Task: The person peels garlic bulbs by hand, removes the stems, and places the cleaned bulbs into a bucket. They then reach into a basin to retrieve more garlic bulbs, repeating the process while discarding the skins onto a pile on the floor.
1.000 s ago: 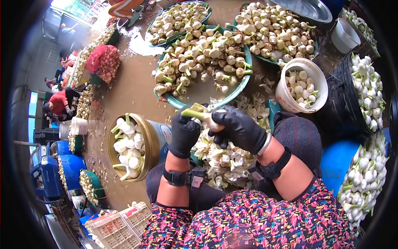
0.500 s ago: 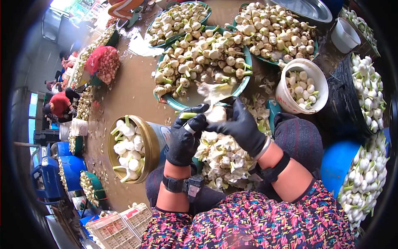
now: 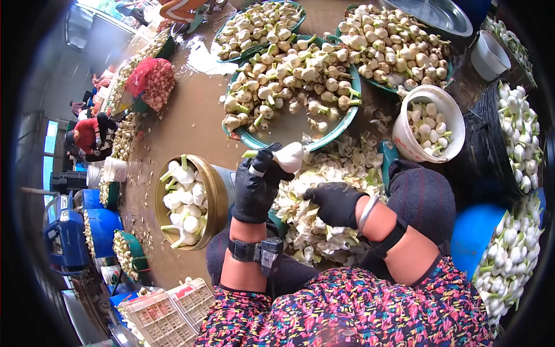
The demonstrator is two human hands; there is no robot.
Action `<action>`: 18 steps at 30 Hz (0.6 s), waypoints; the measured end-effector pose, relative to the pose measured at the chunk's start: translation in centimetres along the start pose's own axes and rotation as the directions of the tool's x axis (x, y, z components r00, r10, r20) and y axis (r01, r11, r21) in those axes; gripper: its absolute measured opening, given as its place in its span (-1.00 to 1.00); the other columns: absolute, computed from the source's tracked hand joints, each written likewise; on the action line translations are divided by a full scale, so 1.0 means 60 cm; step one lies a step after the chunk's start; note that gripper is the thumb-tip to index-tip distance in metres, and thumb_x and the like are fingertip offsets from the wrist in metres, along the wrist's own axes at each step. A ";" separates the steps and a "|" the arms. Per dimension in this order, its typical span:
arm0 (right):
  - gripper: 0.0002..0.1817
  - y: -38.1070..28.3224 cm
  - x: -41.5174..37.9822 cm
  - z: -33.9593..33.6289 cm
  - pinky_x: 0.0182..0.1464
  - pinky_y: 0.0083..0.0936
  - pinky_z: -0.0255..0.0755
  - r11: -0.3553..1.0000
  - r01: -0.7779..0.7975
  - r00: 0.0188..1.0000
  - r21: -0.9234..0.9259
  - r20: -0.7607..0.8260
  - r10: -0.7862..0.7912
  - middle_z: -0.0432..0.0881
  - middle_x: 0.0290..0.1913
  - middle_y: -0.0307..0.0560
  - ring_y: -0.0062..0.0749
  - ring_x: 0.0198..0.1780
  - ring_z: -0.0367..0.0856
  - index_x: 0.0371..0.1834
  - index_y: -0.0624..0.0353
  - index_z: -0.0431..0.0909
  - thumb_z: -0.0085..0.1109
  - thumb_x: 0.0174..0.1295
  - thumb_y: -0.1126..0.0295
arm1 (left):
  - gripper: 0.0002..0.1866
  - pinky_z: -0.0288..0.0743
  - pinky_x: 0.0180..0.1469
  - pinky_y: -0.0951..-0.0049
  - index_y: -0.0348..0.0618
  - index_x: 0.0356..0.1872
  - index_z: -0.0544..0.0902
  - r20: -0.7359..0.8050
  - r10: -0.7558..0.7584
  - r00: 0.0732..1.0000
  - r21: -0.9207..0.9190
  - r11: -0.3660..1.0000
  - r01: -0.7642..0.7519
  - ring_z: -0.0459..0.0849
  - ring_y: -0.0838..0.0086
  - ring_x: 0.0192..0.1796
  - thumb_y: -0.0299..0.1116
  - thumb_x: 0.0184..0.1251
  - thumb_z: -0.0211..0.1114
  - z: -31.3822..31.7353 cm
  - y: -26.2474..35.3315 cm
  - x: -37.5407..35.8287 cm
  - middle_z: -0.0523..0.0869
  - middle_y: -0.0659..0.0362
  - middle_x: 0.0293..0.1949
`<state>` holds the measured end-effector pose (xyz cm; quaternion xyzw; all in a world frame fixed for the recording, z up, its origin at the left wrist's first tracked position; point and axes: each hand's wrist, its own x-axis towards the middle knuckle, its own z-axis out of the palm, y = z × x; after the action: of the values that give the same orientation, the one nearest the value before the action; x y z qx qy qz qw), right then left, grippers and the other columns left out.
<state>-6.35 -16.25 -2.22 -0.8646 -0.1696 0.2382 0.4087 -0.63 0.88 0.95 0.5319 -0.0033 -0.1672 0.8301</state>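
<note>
My left hand (image 3: 258,186), in a black glove, is wrapped around the stem end of a garlic bulb (image 3: 289,157). The bulb is smooth and white, and its green stem pokes out to the left of the fingers. My right hand (image 3: 334,205), also gloved in black, hangs low over a heap of papery garlic skins (image 3: 315,234). Its fingers are curled together, and whatever may be in them is hidden. Left of my left hand stands a tan bucket (image 3: 217,196) holding peeled garlic bulbs (image 3: 184,199) with green stems.
Ahead, a green-rimmed tub (image 3: 354,124) holds unpeeled bulbs (image 3: 277,81); two similar tubs stand behind it. To the right are a white bucket (image 3: 404,136), a black basket (image 3: 474,133) and a blue tub (image 3: 471,228) with white bulbs. A person in red (image 3: 87,133) works far left.
My right hand has moved away from the bulb, down and toward me over the skins. The loose skin hanging off the bulb is gone from it. My left hand keeps hold of the bulb.
</note>
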 end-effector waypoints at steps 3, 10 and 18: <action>-0.53 0.005 -0.007 -0.020 -0.14 -0.35 0.47 0.981 0.010 0.961 0.193 -0.274 0.044 0.58 -0.21 0.07 -0.20 -0.24 0.61 -0.06 0.22 0.45 0.25 -0.11 0.34 | -0.60 0.57 -0.25 0.35 -0.36 -0.03 0.50 0.076 0.127 0.989 0.656 0.741 -0.146 0.66 0.28 -0.31 -0.20 0.29 0.14 0.023 0.011 -0.009 0.65 -0.01 -0.25; -0.81 -0.006 0.005 -0.022 -0.20 -0.16 0.41 0.991 0.031 0.959 0.133 -0.283 0.008 0.57 -0.41 0.15 0.02 -0.24 0.56 -0.41 0.15 0.54 0.08 0.09 0.27 | -0.76 0.55 -0.23 0.42 -0.36 -0.14 0.55 0.103 0.132 0.986 0.442 0.882 -0.165 0.63 0.40 -0.29 -0.39 0.27 0.13 -0.020 0.035 -0.026 0.63 0.10 -0.29; -0.63 -0.023 -0.021 -0.037 -0.09 -0.19 0.39 0.967 0.018 0.964 0.253 -0.263 0.050 0.59 -0.26 0.22 0.07 -0.15 0.55 -0.25 0.29 0.54 0.16 0.05 0.17 | -0.81 0.45 -0.12 0.48 -0.31 -0.27 0.64 -0.032 0.357 0.934 0.993 -0.097 0.071 0.62 0.47 -0.24 -0.42 0.11 0.27 -0.227 0.210 -0.034 0.67 0.08 -0.30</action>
<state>-6.32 -17.41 0.45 -0.8308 -0.0741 0.1425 0.5329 3.41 18.24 6.54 0.9811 -0.0612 0.0608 0.1734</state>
